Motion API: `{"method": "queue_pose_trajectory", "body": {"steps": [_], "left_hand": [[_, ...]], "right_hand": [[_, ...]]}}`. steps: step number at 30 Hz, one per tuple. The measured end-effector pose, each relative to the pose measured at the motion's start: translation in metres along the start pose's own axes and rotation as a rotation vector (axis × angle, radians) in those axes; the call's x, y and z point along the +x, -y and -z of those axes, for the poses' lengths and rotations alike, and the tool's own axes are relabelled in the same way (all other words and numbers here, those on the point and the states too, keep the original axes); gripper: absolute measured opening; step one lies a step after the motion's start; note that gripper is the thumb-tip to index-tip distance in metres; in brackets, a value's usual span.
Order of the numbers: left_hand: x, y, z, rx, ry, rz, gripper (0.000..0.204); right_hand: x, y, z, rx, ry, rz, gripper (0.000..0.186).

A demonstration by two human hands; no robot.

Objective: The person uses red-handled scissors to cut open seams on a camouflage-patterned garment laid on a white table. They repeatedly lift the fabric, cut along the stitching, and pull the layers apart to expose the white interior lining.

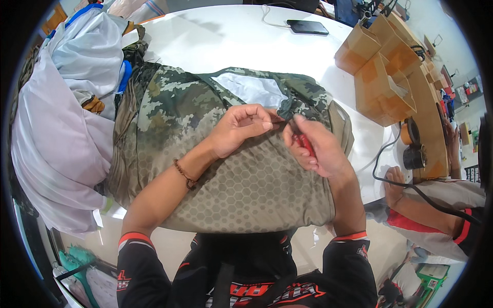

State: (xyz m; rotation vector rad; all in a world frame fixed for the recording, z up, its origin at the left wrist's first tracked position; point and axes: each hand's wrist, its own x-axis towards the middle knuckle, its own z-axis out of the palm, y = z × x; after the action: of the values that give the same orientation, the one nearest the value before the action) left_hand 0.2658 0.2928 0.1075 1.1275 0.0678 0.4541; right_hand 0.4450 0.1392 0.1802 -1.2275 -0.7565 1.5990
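A camouflage garment (241, 174), green at the top and tan with a hexagon print below, lies spread before me. White lining shows in its neck opening (251, 88). My left hand (239, 127) is closed in a pinch on a dark bit of the garment's edge just below that opening. Close by on the right, my right hand (321, 146) is wrapped round a small red-handled tool (305, 144), apparently thread snips. Its blades are hidden by the fingers and fabric. The fingertips of both hands almost meet.
White and camouflage cloth (77, 113) is heaped at the left of the white table (215, 36). A phone (308, 27) with a cable lies at the back. Cardboard boxes (382, 92) and tape rolls (414, 156) stand at right, near another person's hand (394, 186) and a black cable.
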Motion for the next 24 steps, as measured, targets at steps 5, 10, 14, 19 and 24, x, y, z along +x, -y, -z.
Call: {"method": "queue_pose_trajectory", "body": {"steps": [5,10,14,19,24], "left_hand": [[-0.001,0.000,0.002,0.023,-0.001,-0.020,0.007],[-0.002,0.000,0.001,-0.001,0.002,-0.009,0.006],[-0.002,0.002,0.000,0.034,0.015,-0.012,0.006],[-0.002,-0.002,0.001,0.028,0.060,-0.008,0.007],[-0.004,-0.041,0.001,0.469,0.166,0.025,0.004]], "right_hand": [[0.009,-0.009,-0.011,-0.029,-0.047,-0.077,0.050],[0.014,-0.014,-0.012,0.023,-0.085,-0.053,0.048],[0.017,-0.017,-0.006,-0.012,-0.095,-0.013,0.046],[0.013,-0.012,-0.007,0.008,-0.094,0.050,0.048],[0.005,-0.003,-0.006,-0.072,-0.281,0.385,0.049]]}}
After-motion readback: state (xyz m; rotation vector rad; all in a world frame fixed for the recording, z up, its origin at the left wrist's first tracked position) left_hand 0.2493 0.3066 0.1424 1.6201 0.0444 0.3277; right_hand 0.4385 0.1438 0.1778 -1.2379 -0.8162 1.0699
